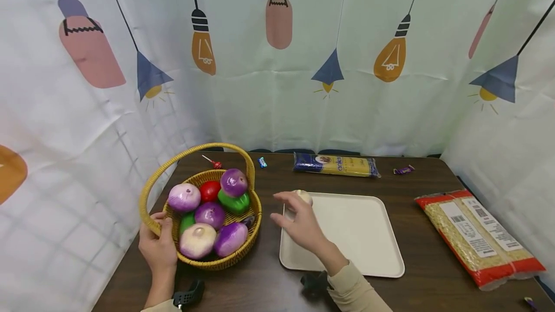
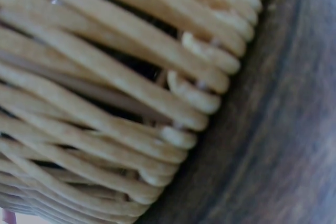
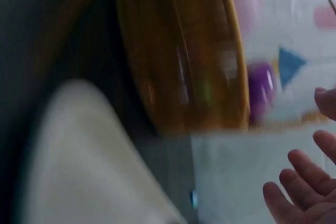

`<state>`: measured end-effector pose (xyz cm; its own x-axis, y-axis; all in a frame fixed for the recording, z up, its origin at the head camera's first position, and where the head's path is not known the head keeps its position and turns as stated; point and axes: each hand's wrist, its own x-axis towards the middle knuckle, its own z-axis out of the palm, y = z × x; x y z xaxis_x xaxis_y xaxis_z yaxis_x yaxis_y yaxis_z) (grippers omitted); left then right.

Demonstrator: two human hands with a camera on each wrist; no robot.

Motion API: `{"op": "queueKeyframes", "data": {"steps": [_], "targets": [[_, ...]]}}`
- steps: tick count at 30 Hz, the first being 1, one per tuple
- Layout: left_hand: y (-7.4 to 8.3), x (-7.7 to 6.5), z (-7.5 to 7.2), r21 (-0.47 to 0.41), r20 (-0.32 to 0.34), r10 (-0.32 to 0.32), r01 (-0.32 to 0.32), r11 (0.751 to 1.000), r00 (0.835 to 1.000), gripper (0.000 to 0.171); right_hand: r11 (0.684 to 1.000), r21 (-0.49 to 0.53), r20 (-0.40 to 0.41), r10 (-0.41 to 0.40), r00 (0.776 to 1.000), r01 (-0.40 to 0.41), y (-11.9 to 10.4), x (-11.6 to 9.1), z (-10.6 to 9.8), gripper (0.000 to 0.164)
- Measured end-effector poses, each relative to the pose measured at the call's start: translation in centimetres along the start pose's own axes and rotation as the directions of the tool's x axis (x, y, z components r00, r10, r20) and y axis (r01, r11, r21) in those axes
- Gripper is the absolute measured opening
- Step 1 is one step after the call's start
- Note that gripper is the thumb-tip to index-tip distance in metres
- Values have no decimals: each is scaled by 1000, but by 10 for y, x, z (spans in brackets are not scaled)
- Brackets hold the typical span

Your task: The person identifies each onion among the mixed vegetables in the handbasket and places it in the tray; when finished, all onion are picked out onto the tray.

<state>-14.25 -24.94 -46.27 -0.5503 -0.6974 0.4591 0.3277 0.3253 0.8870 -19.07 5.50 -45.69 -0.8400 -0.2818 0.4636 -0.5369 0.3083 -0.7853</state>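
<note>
My left hand (image 1: 158, 247) grips the left side of a yellow wicker basket (image 1: 237, 256), thumb at the rim beside the foot of its arched handle. In the left wrist view, woven basket wall (image 2: 105, 93) fills most of the picture. The basket holds several purple onions (image 1: 210, 215), a white-and-purple turnip (image 1: 197, 241), a red tomato (image 1: 210, 190), a green pepper (image 1: 234, 202) and an eggplant (image 1: 231, 239). Over the left part of a white tray (image 1: 355, 235), my right hand (image 1: 303, 225) is held with fingers apart. A whitish round thing (image 1: 305, 197) shows behind it, partly hidden.
Behind the tray lies a blue-and-yellow pasta pack (image 1: 337, 165). A red-edged grain bag (image 1: 479, 237) is at the right. Wrapped candies (image 1: 403, 170) and a red lollipop (image 1: 216, 164) lie toward the back. Patterned curtains (image 1: 277, 100) enclose the dark table.
</note>
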Motion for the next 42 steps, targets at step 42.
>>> {"op": "queueKeyframes", "data": {"steps": [42], "targets": [[-40,21,-6,227,44,125,-132,965,991,12,955,31,7,295,955,-295,30,0,-87,76]]}}
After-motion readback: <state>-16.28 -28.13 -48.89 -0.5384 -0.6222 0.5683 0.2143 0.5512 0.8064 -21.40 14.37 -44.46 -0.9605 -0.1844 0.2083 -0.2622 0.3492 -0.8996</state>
